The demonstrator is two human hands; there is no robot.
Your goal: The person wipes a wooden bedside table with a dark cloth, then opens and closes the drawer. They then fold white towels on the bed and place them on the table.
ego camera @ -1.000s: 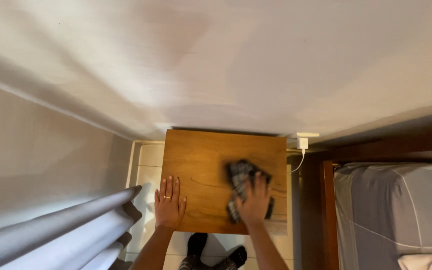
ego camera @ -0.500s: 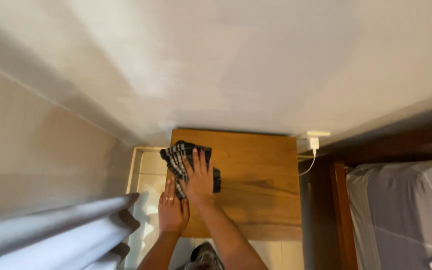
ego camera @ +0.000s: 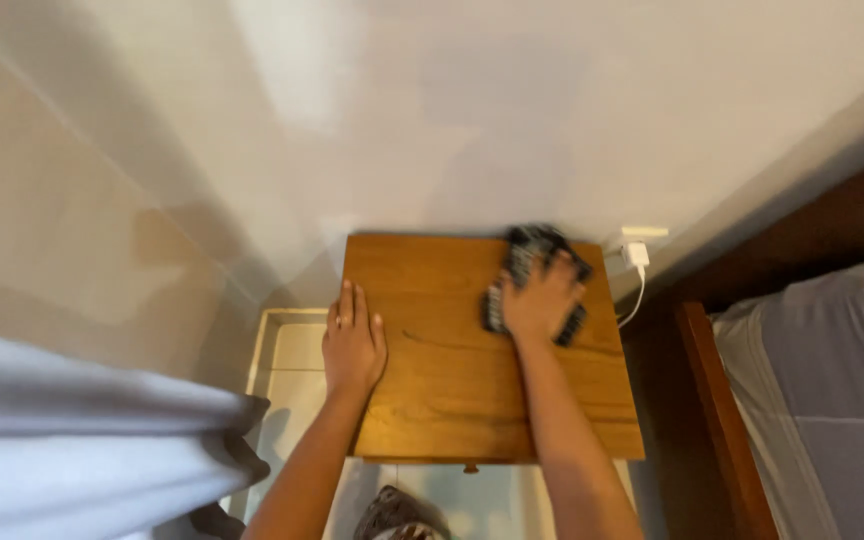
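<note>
Your right hand presses flat on the dark cloth — left hand beside it, fingers together, flat on the wooden table.

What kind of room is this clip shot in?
Probably a bedroom: a small wooden bedside table stands against the wall beside a bed with grey bedding, with a white charger plugged in between them.

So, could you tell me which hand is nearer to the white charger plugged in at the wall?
Right. The right hand presses the dark cloth near the charger; the left hand rests across the table.

Both forearms bare, no sleeves; left hand ringless.
</note>
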